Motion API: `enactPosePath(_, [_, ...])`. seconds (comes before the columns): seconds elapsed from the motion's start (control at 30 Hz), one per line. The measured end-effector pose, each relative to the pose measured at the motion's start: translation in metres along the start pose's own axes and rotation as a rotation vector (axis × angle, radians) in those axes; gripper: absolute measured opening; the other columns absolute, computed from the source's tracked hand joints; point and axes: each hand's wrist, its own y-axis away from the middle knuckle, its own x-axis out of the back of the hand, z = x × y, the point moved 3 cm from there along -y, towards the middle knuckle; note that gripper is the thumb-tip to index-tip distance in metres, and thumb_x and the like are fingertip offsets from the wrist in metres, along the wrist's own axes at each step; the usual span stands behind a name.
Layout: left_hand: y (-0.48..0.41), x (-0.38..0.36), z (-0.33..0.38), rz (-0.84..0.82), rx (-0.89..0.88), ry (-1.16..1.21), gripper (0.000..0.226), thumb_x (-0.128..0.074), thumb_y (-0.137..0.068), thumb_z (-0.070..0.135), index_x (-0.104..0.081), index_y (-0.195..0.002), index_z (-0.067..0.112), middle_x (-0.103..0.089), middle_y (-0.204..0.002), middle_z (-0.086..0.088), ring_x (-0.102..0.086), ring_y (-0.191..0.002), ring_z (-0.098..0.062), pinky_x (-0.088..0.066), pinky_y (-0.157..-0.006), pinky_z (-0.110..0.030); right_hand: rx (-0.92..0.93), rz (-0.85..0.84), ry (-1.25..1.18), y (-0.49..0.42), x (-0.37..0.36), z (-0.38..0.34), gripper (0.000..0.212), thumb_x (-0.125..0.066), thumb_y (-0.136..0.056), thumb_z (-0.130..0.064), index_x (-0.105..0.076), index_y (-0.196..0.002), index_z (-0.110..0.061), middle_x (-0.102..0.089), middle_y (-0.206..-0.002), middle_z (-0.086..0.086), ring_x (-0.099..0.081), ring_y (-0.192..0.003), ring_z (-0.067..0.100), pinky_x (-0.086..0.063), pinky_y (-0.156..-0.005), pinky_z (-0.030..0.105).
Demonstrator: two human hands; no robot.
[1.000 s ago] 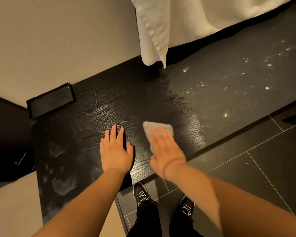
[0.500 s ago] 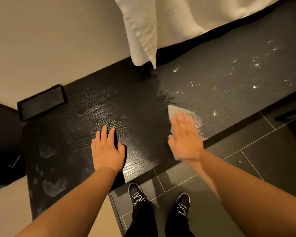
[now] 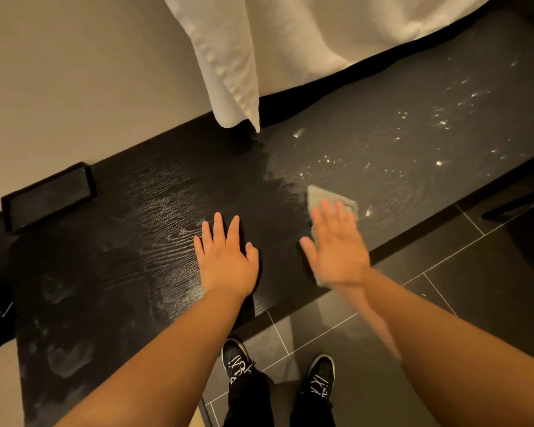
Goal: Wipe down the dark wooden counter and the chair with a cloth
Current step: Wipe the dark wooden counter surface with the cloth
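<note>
The right hand (image 3: 336, 251) presses flat, fingers spread, on the cloth (image 3: 332, 198) to wipe the dark surface (image 3: 136, 241); the left hand (image 3: 225, 257) rests flat and open nearby, likely bracing.

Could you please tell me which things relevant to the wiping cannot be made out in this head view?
- The cloth: mostly hidden under the right hand, only edges show.
- The right hand: motion-blurred, so finger contact is unclear.
- The counter: its right end is cut off by the frame edge, its back strip hidden by the hanging white fabric.
- The chair: not identifiable in view.
- The black tray: too dark to show contents.
</note>
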Motion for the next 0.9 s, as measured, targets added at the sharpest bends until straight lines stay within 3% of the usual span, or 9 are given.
enactPosePath(0.17, [0.000, -0.003, 0.001, 0.025, 0.004, -0.005, 0.067, -0.036, -0.101, 0.048, -0.023, -0.165, 0.033, -0.007, -0.175, -0.003, 0.001, -0.161, -0.030, -0.002, -0.130, -0.052, 0.400, -0.012, 0.043, 0.004, -0.007, 0.011, 0.068, -0.033, -0.104, -0.052, -0.033, -0.160, -0.013, -0.026, -0.169, 0.011, -0.016, -0.157, 0.034, -0.014, -0.128, 0.050])
enactPosePath(0.3, [-0.001, -0.004, 0.001, 0.031, 0.008, -0.030, 0.068, -0.036, -0.100, 0.048, -0.023, -0.165, 0.033, -0.008, -0.175, -0.004, -0.001, -0.161, -0.031, -0.004, -0.130, -0.052, 0.114, -0.082, 0.004, -0.029, 0.010, 0.076, 0.074, -0.018, -0.102, -0.055, -0.025, -0.162, -0.013, -0.019, -0.170, 0.013, -0.010, -0.157, 0.037, -0.011, -0.128, 0.053])
enactPosePath(0.43, [-0.003, -0.005, 0.001, 0.044, 0.014, -0.034, 0.071, -0.031, -0.096, 0.051, -0.028, -0.164, 0.032, -0.012, -0.175, -0.003, -0.003, -0.161, -0.031, -0.004, -0.131, -0.051, -0.067, 0.034, 0.040, -0.031, 0.010, 0.056, 0.073, -0.023, -0.103, -0.054, -0.026, -0.161, -0.008, -0.021, -0.167, 0.020, -0.012, -0.155, 0.043, -0.010, -0.127, 0.056])
enactPosePath(0.57, [-0.004, -0.004, 0.002, 0.036, 0.007, -0.047, 0.072, -0.032, -0.095, 0.051, -0.027, -0.164, 0.031, -0.011, -0.175, -0.003, -0.003, -0.161, -0.031, -0.005, -0.130, -0.052, 0.196, -0.117, 0.043, -0.022, 0.000, 0.012, 0.073, -0.014, -0.104, -0.056, -0.001, -0.165, -0.017, 0.006, -0.172, 0.009, 0.014, -0.157, 0.034, 0.009, -0.128, 0.049])
enactPosePath(0.63, [-0.004, -0.004, 0.002, 0.036, 0.005, -0.049, 0.072, -0.032, -0.095, 0.051, -0.026, -0.165, 0.032, -0.011, -0.175, -0.003, -0.003, -0.161, -0.031, -0.005, -0.130, -0.052, 0.318, -0.101, 0.090, -0.027, 0.002, 0.032, 0.071, -0.016, -0.105, -0.056, -0.006, -0.165, -0.019, 0.000, -0.173, 0.009, 0.008, -0.159, 0.032, 0.004, -0.129, 0.048])
enactPosePath(0.73, [-0.004, -0.004, 0.002, 0.033, 0.004, -0.058, 0.072, -0.034, -0.096, 0.051, -0.026, -0.165, 0.032, -0.010, -0.175, -0.004, -0.003, -0.161, -0.032, -0.005, -0.130, -0.052, 0.155, 0.000, 0.048, -0.041, 0.011, 0.093, 0.071, -0.023, -0.105, -0.055, -0.024, -0.163, -0.014, -0.023, -0.168, 0.016, -0.013, -0.157, 0.037, -0.013, -0.128, 0.053])
enactPosePath(0.8, [-0.004, -0.004, 0.003, 0.029, 0.007, -0.058, 0.071, -0.035, -0.097, 0.050, -0.025, -0.165, 0.032, -0.010, -0.175, -0.004, -0.002, -0.161, -0.031, -0.004, -0.130, -0.052, -0.025, -0.045, 0.009, -0.046, 0.021, 0.121, 0.073, -0.023, -0.104, -0.056, -0.023, -0.162, -0.011, -0.019, -0.168, 0.018, -0.013, -0.156, 0.040, -0.012, -0.127, 0.055])
enactPosePath(0.9, [-0.005, -0.003, 0.004, 0.028, 0.010, -0.060, 0.069, -0.039, -0.100, 0.049, -0.024, -0.165, 0.033, -0.009, -0.175, -0.003, -0.002, -0.161, -0.031, -0.004, -0.131, -0.051, -0.162, 0.035, 0.036, -0.044, 0.023, 0.103, 0.077, -0.021, -0.103, -0.058, -0.026, -0.161, -0.007, -0.021, -0.167, 0.021, -0.014, -0.154, 0.043, -0.013, -0.127, 0.056])
